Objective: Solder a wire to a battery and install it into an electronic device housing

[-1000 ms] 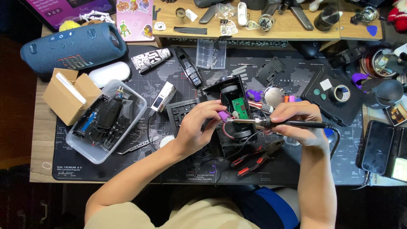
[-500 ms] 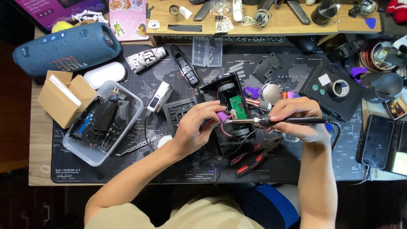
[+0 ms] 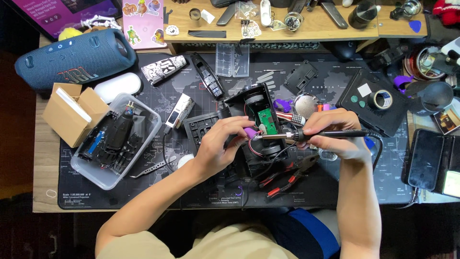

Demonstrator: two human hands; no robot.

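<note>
My right hand [image 3: 330, 132] grips a black soldering iron [image 3: 311, 135] that points left, its metal tip at the lower edge of a green circuit board [image 3: 265, 120]. The board sits inside an opened black device [image 3: 256, 127] with round speaker parts and red and black wires. My left hand [image 3: 218, 146] pinches a small purple piece [image 3: 249, 131] right beside the iron's tip, next to the board.
Red-handled pliers [image 3: 287, 177] lie just below the device. A clear plastic tub [image 3: 117, 139] of black parts and a cardboard box [image 3: 69, 112] stand at left, a blue cylindrical speaker [image 3: 74, 57] behind them. Tape roll [image 3: 382, 99] and phone [image 3: 428, 160] at right.
Both hands stay at the circuit board with barely any shift. The view has moved slightly.
</note>
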